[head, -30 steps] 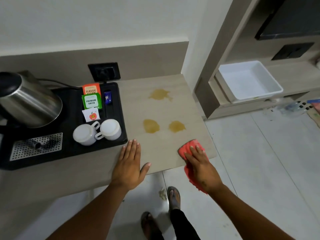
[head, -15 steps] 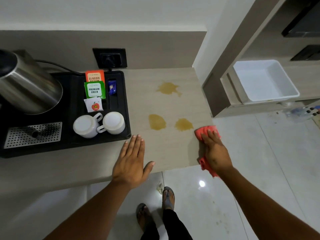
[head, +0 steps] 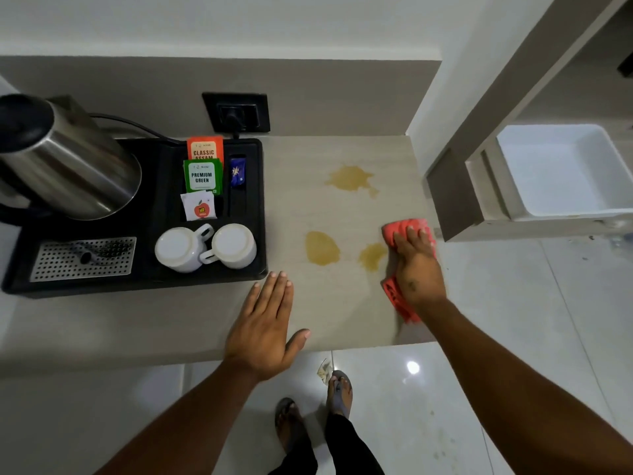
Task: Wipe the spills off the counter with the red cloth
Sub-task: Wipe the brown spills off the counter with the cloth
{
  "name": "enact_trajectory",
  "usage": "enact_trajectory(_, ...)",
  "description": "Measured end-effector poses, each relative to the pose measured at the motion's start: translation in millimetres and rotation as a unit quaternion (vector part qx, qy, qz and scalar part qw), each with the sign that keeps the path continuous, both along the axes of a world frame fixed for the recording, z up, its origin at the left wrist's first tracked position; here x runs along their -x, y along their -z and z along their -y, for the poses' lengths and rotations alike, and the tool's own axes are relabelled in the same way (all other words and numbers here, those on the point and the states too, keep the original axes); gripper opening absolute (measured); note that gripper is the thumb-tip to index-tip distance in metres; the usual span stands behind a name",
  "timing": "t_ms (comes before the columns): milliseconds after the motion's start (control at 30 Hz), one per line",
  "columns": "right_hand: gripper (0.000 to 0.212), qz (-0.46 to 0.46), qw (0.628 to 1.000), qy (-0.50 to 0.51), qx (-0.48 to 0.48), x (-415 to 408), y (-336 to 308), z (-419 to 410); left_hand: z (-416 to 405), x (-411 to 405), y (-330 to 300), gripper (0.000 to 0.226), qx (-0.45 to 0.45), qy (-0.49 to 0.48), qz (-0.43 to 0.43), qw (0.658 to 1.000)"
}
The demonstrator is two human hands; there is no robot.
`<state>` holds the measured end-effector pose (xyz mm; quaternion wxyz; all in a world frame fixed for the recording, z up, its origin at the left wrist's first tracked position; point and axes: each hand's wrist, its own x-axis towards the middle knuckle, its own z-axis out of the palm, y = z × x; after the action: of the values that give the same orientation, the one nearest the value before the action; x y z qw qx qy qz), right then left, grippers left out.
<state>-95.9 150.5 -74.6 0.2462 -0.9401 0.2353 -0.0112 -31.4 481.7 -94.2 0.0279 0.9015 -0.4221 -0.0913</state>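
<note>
Three brown spills mark the beige counter (head: 342, 303): a far spill (head: 350, 178), a left near spill (head: 321, 247) and a right near spill (head: 372, 256). My right hand (head: 416, 265) presses the red cloth (head: 397, 229) flat on the counter by its right edge, and the cloth's left edge touches the right near spill. Part of the cloth trails out under my wrist. My left hand (head: 265, 332) lies flat and open on the counter's front edge, holding nothing.
A black tray (head: 253, 214) on the left holds a steel kettle (head: 65, 169), tea sachets (head: 202, 176) and two upturned white cups (head: 205, 248). A wall socket (head: 236, 113) sits behind. A white bin (head: 561, 173) rests on a shelf to the right. The floor and my feet show below.
My right hand has slid the red cloth away from the front edge, farther along the counter's right side, up to the right near spill. My left hand has stayed put.
</note>
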Motion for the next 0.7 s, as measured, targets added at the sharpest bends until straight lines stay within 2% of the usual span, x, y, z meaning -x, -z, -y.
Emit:
enact_trajectory(100,0.063,-0.004,0.998,-0.058,0.026,18,16,-6,0,0,0,0.09,0.01,0.004,-0.006,1.0)
enact_trajectory(133,0.066,-0.004,0.997,-0.066,0.033,30,20,-5,-1,0,1,0.09,0.011,0.003,-0.009,1.0)
enact_trajectory(200,0.068,0.005,0.998,-0.052,0.029,37,20,8,-1,0,1,0.089,0.007,0.002,-0.012,1.0)
enact_trajectory(333,0.049,0.009,0.999,-0.002,0.043,-21,4,30,-1,-2,2,0.09,-0.002,-0.003,-0.021,1.0)
enact_trajectory(433,0.052,0.011,0.997,-0.045,0.054,-45,1,11,1,-1,3,0.09,0.002,-0.005,-0.019,1.0)
enact_trajectory(533,0.052,0.017,0.993,-0.099,0.064,-15,7,2,-1,-1,5,0.09,0.011,-0.004,-0.021,1.0)
enact_trajectory(600,0.052,0.011,0.995,-0.086,0.055,-1,7,15,0,-1,6,0.09,0.008,-0.001,-0.021,1.0)
enact_trajectory(700,0.053,-0.001,0.997,-0.036,0.062,-41,2,38,0,-1,9,0.093,0.009,-0.009,-0.016,1.0)
